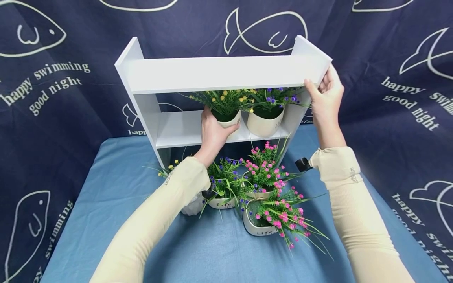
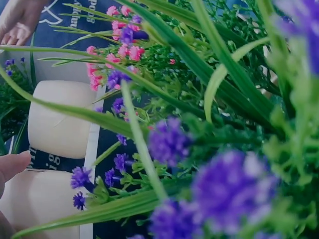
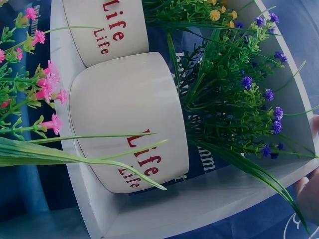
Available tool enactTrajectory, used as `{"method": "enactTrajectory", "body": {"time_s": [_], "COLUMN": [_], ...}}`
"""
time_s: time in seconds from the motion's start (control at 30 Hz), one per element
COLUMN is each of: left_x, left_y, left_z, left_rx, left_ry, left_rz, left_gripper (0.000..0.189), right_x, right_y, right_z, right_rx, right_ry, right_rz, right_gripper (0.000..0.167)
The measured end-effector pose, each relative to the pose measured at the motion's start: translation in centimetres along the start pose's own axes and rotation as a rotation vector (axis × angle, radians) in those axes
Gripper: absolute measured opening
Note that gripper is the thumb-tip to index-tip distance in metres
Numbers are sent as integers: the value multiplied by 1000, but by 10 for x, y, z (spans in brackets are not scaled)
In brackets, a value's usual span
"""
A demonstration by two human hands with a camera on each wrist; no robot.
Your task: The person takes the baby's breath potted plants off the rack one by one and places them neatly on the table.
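Note:
On the middle board of a white shelf unit (image 1: 219, 72), my left hand (image 1: 214, 131) grips a cream flower pot (image 1: 234, 119) with yellow flowers, its thumb across the front. A second cream pot (image 1: 265, 125) with purple flowers stands just to its right, near the side panel. My right hand (image 1: 327, 96) holds the unit's upper right side panel, thumb at the front edge and fingers around the outside. In the right wrist view both pots, the purple one (image 3: 124, 114) nearer, show red "Life" lettering. Foliage covers much of the left wrist view, where the left thumb (image 2: 12, 167) shows beside the pots.
In front of the unit, on the blue cloth (image 1: 198, 251), stand a pot with purple flowers (image 1: 222, 203) and two with pink flowers, the front one (image 1: 260, 230) leaning right. Yellow flowers (image 1: 171, 167) and a whitish object (image 1: 192, 207) are partly behind the left sleeve.

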State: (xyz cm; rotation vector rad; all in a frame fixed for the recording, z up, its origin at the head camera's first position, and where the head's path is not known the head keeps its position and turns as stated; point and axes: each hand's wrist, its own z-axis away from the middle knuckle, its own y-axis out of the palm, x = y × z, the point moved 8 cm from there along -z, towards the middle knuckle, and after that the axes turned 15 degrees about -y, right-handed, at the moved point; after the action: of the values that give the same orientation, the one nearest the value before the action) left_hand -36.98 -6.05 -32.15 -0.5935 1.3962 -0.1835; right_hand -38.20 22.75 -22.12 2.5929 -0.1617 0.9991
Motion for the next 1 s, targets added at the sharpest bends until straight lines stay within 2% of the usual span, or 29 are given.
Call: {"method": "enactTrajectory", "body": {"time_s": [0.4, 1.0], "left_x": [3, 13], "left_y": [-2, -15], "left_z": [-2, 7], "left_rx": [-51, 6], "left_ry": [-3, -57], "left_rz": [-11, 22], "left_gripper": [110, 101], "right_x": [0, 1], "right_y": [0, 1], "right_z": [0, 0], "right_rx": [8, 11], "right_ry": [2, 5], "right_rz": [5, 6], "right_gripper": [66, 65]}}
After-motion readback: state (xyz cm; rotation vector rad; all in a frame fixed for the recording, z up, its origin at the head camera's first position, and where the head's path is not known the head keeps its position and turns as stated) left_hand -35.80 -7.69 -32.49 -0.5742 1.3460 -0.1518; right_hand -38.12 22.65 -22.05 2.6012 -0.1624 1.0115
